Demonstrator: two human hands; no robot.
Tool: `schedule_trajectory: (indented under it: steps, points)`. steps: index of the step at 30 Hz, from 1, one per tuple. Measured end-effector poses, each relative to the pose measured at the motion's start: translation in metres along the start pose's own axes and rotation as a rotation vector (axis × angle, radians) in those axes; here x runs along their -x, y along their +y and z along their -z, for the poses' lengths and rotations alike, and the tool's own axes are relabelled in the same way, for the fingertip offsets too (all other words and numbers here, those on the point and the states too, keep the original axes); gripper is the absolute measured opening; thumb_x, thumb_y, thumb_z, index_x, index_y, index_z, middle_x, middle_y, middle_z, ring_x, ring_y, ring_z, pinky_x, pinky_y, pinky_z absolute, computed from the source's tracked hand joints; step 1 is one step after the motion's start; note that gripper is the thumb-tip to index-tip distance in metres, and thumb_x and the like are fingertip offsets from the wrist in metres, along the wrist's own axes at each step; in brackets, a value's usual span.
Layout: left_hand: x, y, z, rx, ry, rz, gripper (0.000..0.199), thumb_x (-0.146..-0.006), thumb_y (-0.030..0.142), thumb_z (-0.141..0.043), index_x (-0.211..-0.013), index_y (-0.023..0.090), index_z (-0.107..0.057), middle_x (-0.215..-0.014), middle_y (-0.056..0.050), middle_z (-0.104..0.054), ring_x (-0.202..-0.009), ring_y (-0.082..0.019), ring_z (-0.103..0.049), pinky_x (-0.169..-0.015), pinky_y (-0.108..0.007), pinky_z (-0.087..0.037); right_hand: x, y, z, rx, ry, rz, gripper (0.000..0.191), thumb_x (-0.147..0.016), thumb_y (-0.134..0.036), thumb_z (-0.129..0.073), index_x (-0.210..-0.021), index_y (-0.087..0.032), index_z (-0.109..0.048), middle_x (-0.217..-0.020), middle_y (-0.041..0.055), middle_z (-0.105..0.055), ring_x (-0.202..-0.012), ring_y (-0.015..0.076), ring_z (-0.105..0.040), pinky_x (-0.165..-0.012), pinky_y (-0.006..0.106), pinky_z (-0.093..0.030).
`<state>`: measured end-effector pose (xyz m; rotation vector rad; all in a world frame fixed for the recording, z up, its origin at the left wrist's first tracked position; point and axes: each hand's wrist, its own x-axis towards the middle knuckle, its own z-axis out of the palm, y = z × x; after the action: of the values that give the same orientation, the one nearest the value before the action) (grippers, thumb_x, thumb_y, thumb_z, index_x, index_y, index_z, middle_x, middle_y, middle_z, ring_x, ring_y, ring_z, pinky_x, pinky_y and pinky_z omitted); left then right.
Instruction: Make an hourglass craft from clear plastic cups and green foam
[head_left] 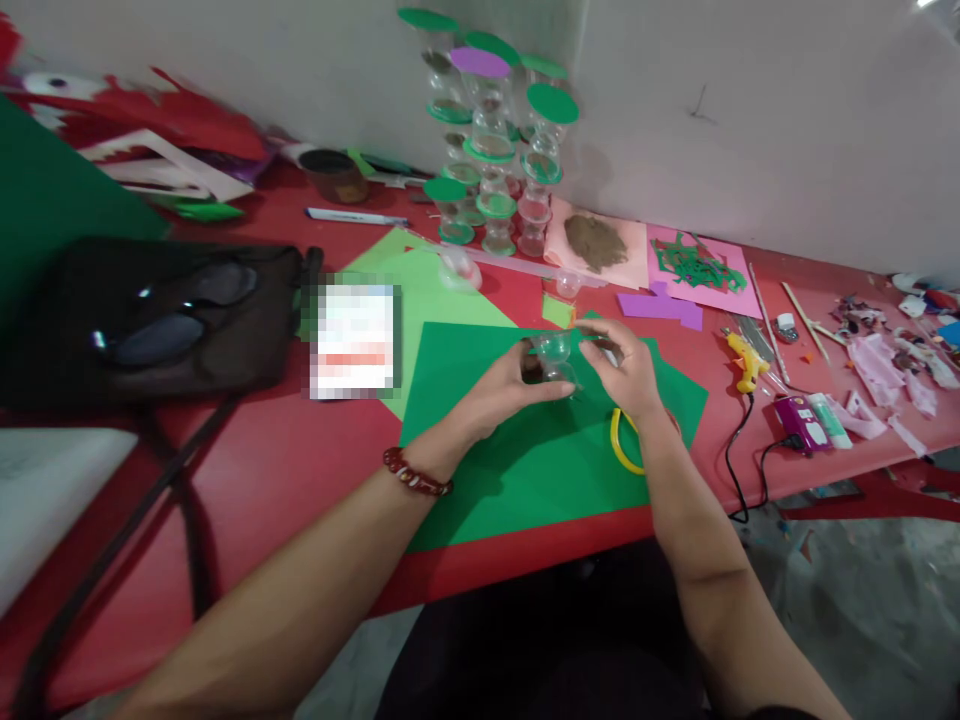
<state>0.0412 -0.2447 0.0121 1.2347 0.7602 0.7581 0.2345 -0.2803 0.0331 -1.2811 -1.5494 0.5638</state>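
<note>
Between the thumb and fingers of my left hand is an hourglass shape made of clear plastic cups, joined at a narrow middle. My right hand hovers just right of it, fingers curved and apart, with nothing visible in them. Beneath both hands lies a large green foam sheet. Yellow-handled scissors rest on this sheet, partly hidden by my right wrist. Beyond the hands, several finished hourglass stacks of clear cups stand against the wall, with green or purple discs on them.
A yellow glue gun and a purple box with a cord sit at the right. Brown sand and green shreds lie on pink sheets behind. On the left are a black bag with sunglasses and a blurred-out white item.
</note>
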Motion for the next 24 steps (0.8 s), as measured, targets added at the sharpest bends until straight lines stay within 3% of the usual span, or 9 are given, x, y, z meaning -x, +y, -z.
schedule_trajectory:
  steps: [4,8,10,12,14,16,19,24]
  points:
    - [0.003,0.004,0.002,0.083,-0.097,0.065,0.062,-0.062,0.043,-0.096,-0.111,0.019,-0.067,-0.108,-0.012,-0.079,-0.103,-0.029,-0.076,-0.091,-0.041,-0.06,-0.003,-0.002,-0.002,0.03,0.024,0.008,0.025,-0.093,-0.05,-0.069,-0.097,-0.026,-0.076,-0.104,0.0053,-0.078,-0.096,0.0205,-0.072,-0.089,0.037,-0.059]
    - [0.005,0.005,0.006,0.107,-0.157,0.108,0.061,-0.058,0.059,-0.096,-0.099,0.02,-0.074,-0.101,-0.012,-0.08,-0.096,-0.028,-0.076,-0.086,-0.041,-0.062,-0.003,0.0,-0.003,0.004,0.037,-0.034,0.03,-0.09,-0.055,-0.07,-0.09,-0.025,-0.071,-0.091,0.0032,-0.073,-0.089,0.0204,-0.069,-0.087,0.037,-0.056]
    - [0.003,0.004,0.009,0.097,-0.101,0.157,0.058,-0.063,0.072,-0.089,-0.086,0.021,-0.073,-0.088,-0.01,-0.078,-0.084,-0.025,-0.074,-0.074,-0.038,-0.061,-0.002,0.0,-0.003,-0.022,0.053,-0.079,0.028,-0.089,-0.053,-0.07,-0.088,-0.025,-0.068,-0.085,0.0008,-0.07,-0.082,0.0186,-0.065,-0.084,0.035,-0.055]
    - [0.0,0.001,0.011,0.071,0.068,0.141,0.058,-0.071,0.079,-0.08,-0.077,0.022,-0.069,-0.076,-0.006,-0.073,-0.073,-0.02,-0.068,-0.066,-0.034,-0.057,-0.002,-0.001,-0.002,-0.053,0.072,-0.118,0.026,-0.088,-0.05,-0.07,-0.085,-0.025,-0.065,-0.079,-0.0018,-0.064,-0.074,0.0158,-0.059,-0.077,0.031,-0.051]
    - [-0.002,0.0,0.012,0.037,0.272,0.014,0.053,-0.074,0.075,-0.08,-0.079,0.022,-0.069,-0.079,-0.005,-0.073,-0.075,-0.018,-0.067,-0.07,-0.032,-0.057,-0.002,-0.001,-0.002,-0.096,0.083,-0.153,0.027,-0.087,-0.048,-0.07,-0.08,-0.024,-0.059,-0.072,-0.0044,-0.054,-0.067,0.0133,-0.05,-0.068,0.028,-0.045]
    - [-0.003,0.001,0.011,0.021,0.371,-0.125,0.049,-0.073,0.065,-0.085,-0.091,0.022,-0.074,-0.097,-0.006,-0.079,-0.092,-0.02,-0.071,-0.085,-0.034,-0.058,-0.002,-0.001,-0.002,-0.137,0.08,-0.185,0.031,-0.086,-0.048,-0.071,-0.075,-0.025,-0.053,-0.067,-0.0062,-0.045,-0.063,0.012,-0.042,-0.062,0.027,-0.037]
    - [-0.001,0.004,0.009,0.02,0.322,-0.186,0.05,-0.074,0.057,-0.085,-0.107,0.02,-0.078,-0.12,-0.01,-0.08,-0.113,-0.026,-0.072,-0.103,-0.041,-0.056,-0.002,0.0,-0.004,-0.167,0.057,-0.212,0.037,-0.085,-0.049,-0.072,-0.072,-0.025,-0.047,-0.065,-0.007,-0.039,-0.062,0.0116,-0.037,-0.06,0.026,-0.032]
    - [0.0,0.003,0.008,0.053,0.291,-0.161,0.049,-0.075,0.053,-0.085,-0.11,0.019,-0.078,-0.124,-0.011,-0.079,-0.119,-0.028,-0.072,-0.106,-0.042,-0.055,-0.001,-0.003,-0.006,-0.143,0.089,-0.161,0.029,-0.087,-0.044,-0.069,-0.075,-0.024,-0.052,-0.068,-0.006,-0.043,-0.063,0.0123,-0.04,-0.062,0.028,-0.035]
